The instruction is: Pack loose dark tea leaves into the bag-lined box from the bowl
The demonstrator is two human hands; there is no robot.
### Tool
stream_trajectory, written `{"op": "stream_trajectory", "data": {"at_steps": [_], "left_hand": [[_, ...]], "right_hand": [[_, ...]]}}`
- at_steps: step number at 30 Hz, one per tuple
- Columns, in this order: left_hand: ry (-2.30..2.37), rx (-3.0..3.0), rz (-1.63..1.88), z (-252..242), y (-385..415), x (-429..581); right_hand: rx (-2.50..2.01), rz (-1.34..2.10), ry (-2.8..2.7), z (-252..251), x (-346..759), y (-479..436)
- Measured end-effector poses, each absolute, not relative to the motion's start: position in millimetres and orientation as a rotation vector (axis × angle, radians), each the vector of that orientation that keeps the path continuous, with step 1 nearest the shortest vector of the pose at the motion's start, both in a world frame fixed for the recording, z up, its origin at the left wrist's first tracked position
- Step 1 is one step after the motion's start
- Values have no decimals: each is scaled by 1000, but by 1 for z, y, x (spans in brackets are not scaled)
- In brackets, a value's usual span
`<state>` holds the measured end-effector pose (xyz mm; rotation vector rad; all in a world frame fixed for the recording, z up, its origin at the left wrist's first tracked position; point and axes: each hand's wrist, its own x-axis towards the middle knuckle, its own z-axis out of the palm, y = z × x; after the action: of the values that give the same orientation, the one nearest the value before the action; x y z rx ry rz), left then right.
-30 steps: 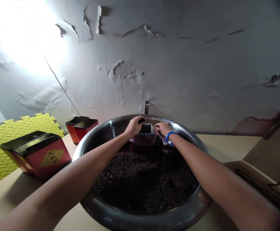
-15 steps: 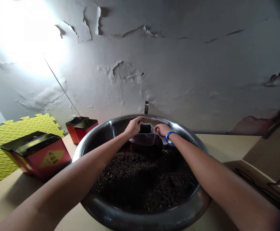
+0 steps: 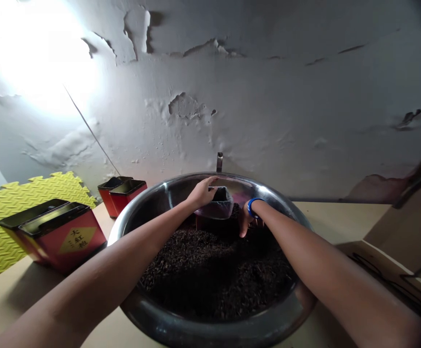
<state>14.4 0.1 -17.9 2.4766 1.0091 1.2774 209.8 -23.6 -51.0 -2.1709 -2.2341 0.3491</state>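
A wide steel basin holds a bed of dark loose tea leaves. Toward its far side stands a red tin, with a clear plastic bag lining it and folded out over the rim. My left hand grips the left side of the bag's mouth and the tin's rim. Just right of the tin, my right hand, with a blue wristband, points down at the leaves. Its thumb and fingers are apart, and I see nothing held in it; the fingertips are partly hidden.
Red tins with black rims stand left of the basin, with more tins behind them. A yellow foam mat lies at the far left. Cardboard and dark cables are on the right. A peeling wall rises behind.
My right hand has left the bag's right edge and dropped down to the leaves, its fingers opening. My left hand stays at the tin and bag.
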Motion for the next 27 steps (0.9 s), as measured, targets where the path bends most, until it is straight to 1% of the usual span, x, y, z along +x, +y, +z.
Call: {"op": "stream_trajectory", "data": {"at_steps": [3, 4, 7, 11, 16, 21, 24, 27], "left_hand": [[1066, 2432, 1240, -16, -3, 13], [1084, 2413, 1229, -16, -4, 13], [1089, 2409, 1234, -15, -5, 13], [1078, 2513, 1312, -14, -3, 12], [1035, 2534, 1376, -11, -8, 16], [991, 2562, 1332, -5, -24, 26], [934, 2618, 1266, -2, -32, 30], [908, 2668, 1193, 0, -38, 31]], "right_hand": [[-2364, 816, -2251, -43, 208, -23], [-2394, 913, -2244, -40, 207, -23], [-2431, 1052, -2232, -38, 207, -20], [-2438, 1100, -2256, -46, 211, -14], [-2407, 1105, -2339, -51, 216, -10], [-2331, 1035, -2379, -49, 217, -12], [-2286, 854, -2350, -48, 217, -11], [-2132, 472, -2260, -47, 218, -7]]}}
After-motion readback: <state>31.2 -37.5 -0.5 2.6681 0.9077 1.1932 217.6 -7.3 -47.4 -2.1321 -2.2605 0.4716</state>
